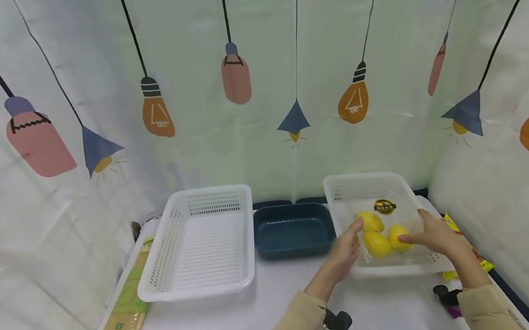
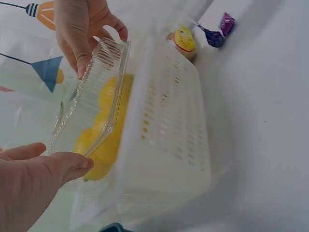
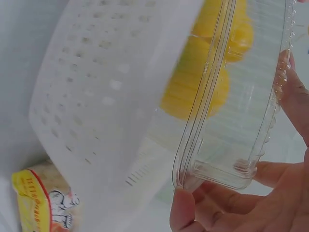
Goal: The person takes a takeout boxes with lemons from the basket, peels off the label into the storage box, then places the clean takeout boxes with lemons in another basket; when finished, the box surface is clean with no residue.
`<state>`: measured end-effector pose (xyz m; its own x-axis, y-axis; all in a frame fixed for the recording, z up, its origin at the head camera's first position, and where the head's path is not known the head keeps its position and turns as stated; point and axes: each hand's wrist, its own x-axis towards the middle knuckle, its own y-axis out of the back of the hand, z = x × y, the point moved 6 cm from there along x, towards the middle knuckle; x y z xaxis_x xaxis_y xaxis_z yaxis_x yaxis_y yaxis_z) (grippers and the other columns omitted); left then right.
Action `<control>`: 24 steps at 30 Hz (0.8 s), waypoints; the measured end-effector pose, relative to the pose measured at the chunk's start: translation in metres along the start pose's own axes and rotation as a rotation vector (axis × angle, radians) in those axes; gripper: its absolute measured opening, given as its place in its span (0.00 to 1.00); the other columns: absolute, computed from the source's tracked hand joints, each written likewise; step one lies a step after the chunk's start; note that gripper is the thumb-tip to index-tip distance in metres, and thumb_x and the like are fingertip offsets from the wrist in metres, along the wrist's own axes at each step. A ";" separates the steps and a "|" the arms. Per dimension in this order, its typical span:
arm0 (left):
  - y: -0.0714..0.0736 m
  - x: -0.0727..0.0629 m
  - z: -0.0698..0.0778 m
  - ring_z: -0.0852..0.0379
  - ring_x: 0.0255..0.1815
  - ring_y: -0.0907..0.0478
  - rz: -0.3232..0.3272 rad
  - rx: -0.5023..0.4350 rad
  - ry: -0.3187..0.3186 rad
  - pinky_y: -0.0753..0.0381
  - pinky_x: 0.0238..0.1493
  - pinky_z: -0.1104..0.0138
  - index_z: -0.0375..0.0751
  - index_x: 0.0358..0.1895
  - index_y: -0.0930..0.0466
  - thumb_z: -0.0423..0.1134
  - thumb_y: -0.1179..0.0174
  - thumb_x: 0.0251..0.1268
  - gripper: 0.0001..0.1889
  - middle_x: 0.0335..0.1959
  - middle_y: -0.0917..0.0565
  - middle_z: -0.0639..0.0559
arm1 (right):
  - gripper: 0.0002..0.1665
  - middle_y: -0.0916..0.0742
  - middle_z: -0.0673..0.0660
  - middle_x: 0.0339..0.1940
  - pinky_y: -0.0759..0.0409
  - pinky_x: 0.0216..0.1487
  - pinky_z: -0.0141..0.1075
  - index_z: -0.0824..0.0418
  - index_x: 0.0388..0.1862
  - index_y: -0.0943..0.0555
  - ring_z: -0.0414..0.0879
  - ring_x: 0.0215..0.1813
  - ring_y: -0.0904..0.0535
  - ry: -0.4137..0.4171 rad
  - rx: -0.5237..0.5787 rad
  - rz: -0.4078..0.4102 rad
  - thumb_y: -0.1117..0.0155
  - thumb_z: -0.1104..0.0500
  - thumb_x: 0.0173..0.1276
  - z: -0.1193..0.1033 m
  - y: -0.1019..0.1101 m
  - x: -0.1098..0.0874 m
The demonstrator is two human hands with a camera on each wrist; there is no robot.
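A clear plastic lid (image 3: pixel 241 125) with ribbed sides is held level by both hands over the right white basket (image 1: pixel 393 270). My left hand (image 1: pixel 344 250) grips its left end, thumb along the rim. At the opposite end, my right hand (image 1: pixel 436 233) has its thumb at the rim and its fingers round the outside. Several yellow lemons (image 1: pixel 376 244) lie close under the clear plastic and show through it; in both wrist views they bulge out below its rim. A black and gold sticker (image 1: pixel 385 206) shows near the far side of the plastic.
Left of centre stands another white basket (image 1: pixel 196 290), with a dark blue tray (image 1: pixel 298 252) between the two. A green and gold packet (image 1: pixel 123 317) lies at the left edge. Yellow packaging (image 2: pixel 185 41) and a purple wrapped piece (image 2: pixel 227 23) lie right of the right basket. Curtains (image 1: pixel 262 148) enclose the table.
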<state>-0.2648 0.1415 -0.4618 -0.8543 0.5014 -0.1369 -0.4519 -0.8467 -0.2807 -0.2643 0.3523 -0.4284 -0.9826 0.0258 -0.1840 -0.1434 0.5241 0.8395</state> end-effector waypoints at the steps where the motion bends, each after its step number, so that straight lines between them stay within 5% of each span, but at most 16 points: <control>1: 0.000 -0.001 0.002 0.31 0.82 0.56 -0.006 0.006 -0.003 0.53 0.83 0.45 0.30 0.78 0.51 0.65 0.58 0.71 0.46 0.80 0.55 0.26 | 0.62 0.28 0.81 0.65 0.19 0.53 0.60 0.76 0.74 0.49 0.68 0.56 0.24 0.011 0.001 0.008 0.29 0.39 0.61 -0.002 0.002 -0.002; 5: 0.004 -0.007 0.011 0.33 0.80 0.46 0.027 0.045 -0.030 0.46 0.81 0.46 0.32 0.76 0.44 0.64 0.55 0.71 0.43 0.79 0.45 0.31 | 0.62 0.26 0.81 0.63 0.16 0.44 0.50 0.75 0.75 0.51 0.63 0.50 0.20 0.003 0.011 0.000 0.32 0.37 0.62 -0.006 0.008 -0.010; 11: 0.015 -0.022 0.028 0.43 0.73 0.29 0.131 0.199 -0.090 0.29 0.73 0.48 0.37 0.69 0.28 0.55 0.46 0.71 0.31 0.71 0.26 0.42 | 0.67 0.31 0.83 0.68 0.17 0.49 0.54 0.75 0.78 0.57 0.69 0.57 0.22 0.003 0.005 -0.008 0.35 0.33 0.63 -0.018 0.014 -0.021; 20: 0.031 -0.051 0.051 0.46 0.67 0.22 0.226 0.303 -0.208 0.17 0.62 0.53 0.47 0.66 0.23 0.50 0.35 0.64 0.27 0.66 0.20 0.44 | 0.61 0.24 0.77 0.64 0.16 0.40 0.46 0.66 0.79 0.53 0.62 0.52 0.18 0.042 0.050 0.036 0.39 0.31 0.65 -0.048 0.015 -0.048; 24: 0.035 -0.063 0.053 0.46 0.63 0.20 0.269 0.374 -0.262 0.15 0.57 0.54 0.48 0.64 0.21 0.51 0.32 0.61 0.27 0.65 0.19 0.47 | 0.63 0.25 0.78 0.64 0.15 0.41 0.51 0.68 0.79 0.53 0.63 0.51 0.19 0.042 0.019 0.077 0.39 0.30 0.64 -0.061 0.012 -0.057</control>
<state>-0.2405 0.0704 -0.4129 -0.9665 0.2370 0.0981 -0.2278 -0.9690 0.0959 -0.2172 0.3052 -0.3766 -0.9948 0.0310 -0.0972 -0.0653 0.5381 0.8403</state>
